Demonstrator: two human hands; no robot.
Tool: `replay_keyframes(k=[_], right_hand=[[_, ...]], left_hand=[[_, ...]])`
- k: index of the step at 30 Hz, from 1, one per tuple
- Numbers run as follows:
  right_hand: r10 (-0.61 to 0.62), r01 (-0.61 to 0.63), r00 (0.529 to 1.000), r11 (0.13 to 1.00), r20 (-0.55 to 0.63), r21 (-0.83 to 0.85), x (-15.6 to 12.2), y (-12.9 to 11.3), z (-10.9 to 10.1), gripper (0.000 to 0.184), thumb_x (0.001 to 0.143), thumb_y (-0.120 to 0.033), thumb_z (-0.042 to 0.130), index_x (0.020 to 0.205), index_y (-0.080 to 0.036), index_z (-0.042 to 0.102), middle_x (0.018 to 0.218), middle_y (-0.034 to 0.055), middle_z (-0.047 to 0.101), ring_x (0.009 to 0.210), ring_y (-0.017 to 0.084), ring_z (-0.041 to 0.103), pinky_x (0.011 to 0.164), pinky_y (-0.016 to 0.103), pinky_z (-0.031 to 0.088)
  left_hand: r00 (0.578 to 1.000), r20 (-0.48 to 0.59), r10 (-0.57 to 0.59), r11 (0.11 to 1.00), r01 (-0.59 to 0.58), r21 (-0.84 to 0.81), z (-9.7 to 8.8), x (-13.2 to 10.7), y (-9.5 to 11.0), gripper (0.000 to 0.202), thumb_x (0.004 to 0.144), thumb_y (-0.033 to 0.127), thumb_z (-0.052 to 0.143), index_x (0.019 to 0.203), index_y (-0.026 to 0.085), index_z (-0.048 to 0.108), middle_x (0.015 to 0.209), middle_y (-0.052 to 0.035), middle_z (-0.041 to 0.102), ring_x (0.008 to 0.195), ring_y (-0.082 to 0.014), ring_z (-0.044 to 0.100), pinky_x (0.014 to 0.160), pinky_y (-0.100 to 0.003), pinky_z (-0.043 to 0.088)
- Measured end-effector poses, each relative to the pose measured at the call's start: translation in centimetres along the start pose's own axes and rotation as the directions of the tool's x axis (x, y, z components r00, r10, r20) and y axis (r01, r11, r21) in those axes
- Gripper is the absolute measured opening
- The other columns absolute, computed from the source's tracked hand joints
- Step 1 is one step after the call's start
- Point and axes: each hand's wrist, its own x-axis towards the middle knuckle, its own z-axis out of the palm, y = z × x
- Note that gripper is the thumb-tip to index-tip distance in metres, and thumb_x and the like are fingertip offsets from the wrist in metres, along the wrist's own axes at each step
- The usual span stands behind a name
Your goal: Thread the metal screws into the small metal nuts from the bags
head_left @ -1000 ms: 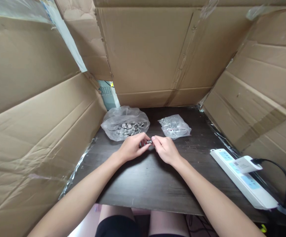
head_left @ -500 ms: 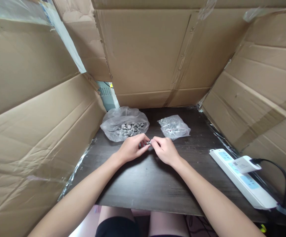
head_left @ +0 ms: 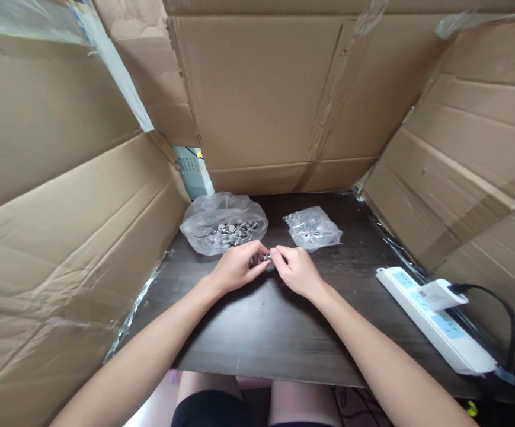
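Note:
Between my fingertips is a small shiny metal part [head_left: 266, 257], too small to name exactly. My left hand [head_left: 240, 265] pinches one end of it, and my right hand [head_left: 296, 270] closes on the other end with thumb and finger. Just beyond my left hand lies an open clear plastic bag [head_left: 199, 228] with many small round-headed metal pieces [head_left: 234, 230] in it. A smaller clear plastic bag [head_left: 314, 230] of small shiny parts rests behind my right hand. Fingers hide most of the held part.
The dark wooden table [head_left: 257, 332] is walled by cardboard panels [head_left: 266, 95] at the back and both sides. A white power strip [head_left: 444, 326] lies along the right side, with a white plug-in adapter [head_left: 437, 295] and a black cable [head_left: 508, 308].
Both hands keep nearly the same place and pinch on the small metal part. The view has shifted very slightly.

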Motion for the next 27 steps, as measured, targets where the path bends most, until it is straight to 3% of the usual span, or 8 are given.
replay_keyframes(k=[27], right_hand=[[-0.009, 0.009, 1.000, 1.000, -0.001, 0.001, 0.01, -0.17, -0.09, 0.042, 0.099, -0.040, 0.039, 0.062, -0.020, 0.041, 0.057, 0.0008, 0.049, 0.054, 0.013, 0.042, 0.058, 0.028, 0.026]], left_hand=[[1.000, 0.007, -0.007, 1.000, 0.007, 0.016, -0.08, -0.06, 0.02, 0.011, 0.093, 0.026, 0.062, 0.101, 0.018, 0.062, 0.084, -0.0008, 0.067, 0.068, -0.0120, 0.062, 0.062, -0.022, 0.047]])
